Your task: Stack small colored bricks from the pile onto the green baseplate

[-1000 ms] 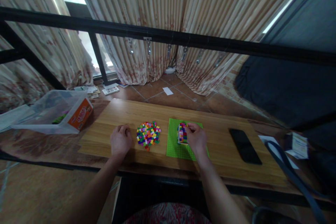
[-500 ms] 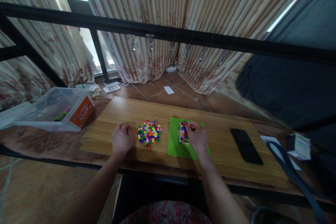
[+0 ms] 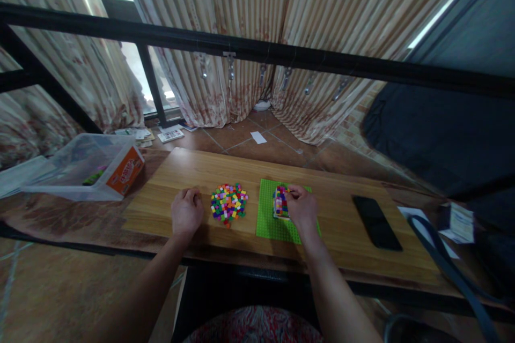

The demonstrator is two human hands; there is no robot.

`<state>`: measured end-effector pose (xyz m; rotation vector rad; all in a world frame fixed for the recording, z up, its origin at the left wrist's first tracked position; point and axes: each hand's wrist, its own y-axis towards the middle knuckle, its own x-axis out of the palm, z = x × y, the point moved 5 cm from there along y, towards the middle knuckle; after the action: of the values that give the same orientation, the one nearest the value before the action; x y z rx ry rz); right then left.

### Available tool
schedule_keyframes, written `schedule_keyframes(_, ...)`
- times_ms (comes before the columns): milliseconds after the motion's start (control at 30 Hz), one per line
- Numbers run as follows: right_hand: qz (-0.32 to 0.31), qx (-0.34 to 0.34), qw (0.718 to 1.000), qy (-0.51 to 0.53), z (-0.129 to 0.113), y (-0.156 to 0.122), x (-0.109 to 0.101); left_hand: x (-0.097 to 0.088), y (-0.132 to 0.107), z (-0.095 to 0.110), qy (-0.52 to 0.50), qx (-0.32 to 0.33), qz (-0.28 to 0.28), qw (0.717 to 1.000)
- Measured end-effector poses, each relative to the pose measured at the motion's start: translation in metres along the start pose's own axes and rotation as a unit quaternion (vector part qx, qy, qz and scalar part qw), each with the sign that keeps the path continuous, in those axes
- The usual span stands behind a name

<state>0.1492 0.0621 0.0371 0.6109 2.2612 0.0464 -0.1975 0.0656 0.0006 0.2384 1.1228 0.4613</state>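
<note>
My right hand (image 3: 303,209), its thumb and fingers drawn close together, is at the right edge of the small multicoloured block build (image 3: 280,203), which sits on the square, bright-green studded baseplate (image 3: 265,225) just right of the frame's centre. Whether a loose block is between those fingertips I cannot tell. My left hand (image 3: 187,211) rests, loosely curled, left of centre on the light-brown wooden table (image 3: 201,166), near the round heap of tiny mixed-colour plastic blocks (image 3: 229,203); I cannot tell whether it holds anything.

To work well here, I'd line each block up over its studs, then press straight down with a fingertip, since a sideways push could shear neighbouring pieces loose. My left hand could steady the baseplate's near edge against any skid.

As for writing, the orange label (image 3: 126,170) on the clear plastic box (image 3: 80,193) at the left carries pale characters, too blurred to read. Dark print on the flat white booklet (image 3: 171,135), upper left, is equally illegible, as is the folded pale printed paper (image 3: 461,223) toward the right edge.
</note>
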Motion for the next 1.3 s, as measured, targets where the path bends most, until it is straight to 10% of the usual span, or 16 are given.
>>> schedule_keyframes(1300, -0.010, -0.016, 0.999, -0.027, 0.0045, 0.0008, 0.0041, -0.0003, -0.0021, 0.0025, 0.011, -0.013, -0.013, 1.000)
